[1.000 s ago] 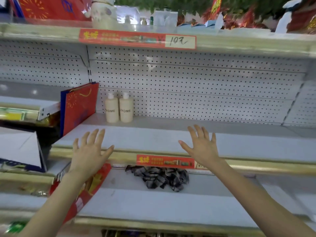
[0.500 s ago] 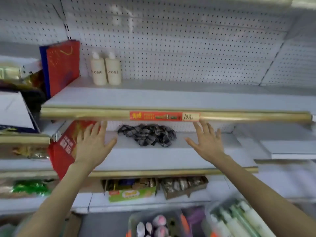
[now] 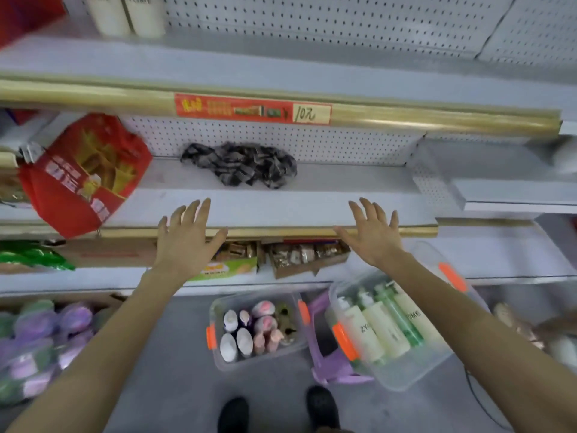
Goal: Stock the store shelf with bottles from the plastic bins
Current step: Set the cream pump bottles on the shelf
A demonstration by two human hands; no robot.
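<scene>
Hands empty, fingers spread wide: the left hand [image 3: 184, 242] and right hand [image 3: 373, 239] hover at the front edge of the middle shelf [image 3: 281, 207]. Below them are two clear plastic bins. The larger bin [image 3: 415, 373], under the right forearm, holds tall cream and green pump bottles [image 3: 371, 329]; the smaller bin [image 3: 215, 307] holds short ones. Two cream bottles [image 3: 125, 14] stand on the upper shelf [image 3: 281, 70]. The step appears to be fetching: next, reach down and grip a bottle.

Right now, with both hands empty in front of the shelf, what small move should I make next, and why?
Probably lower your right hand toward the tall cream bottles in the clear bin beneath it. It and your left hand hold nothing, and matching bottles stand on the upper shelf.
</scene>
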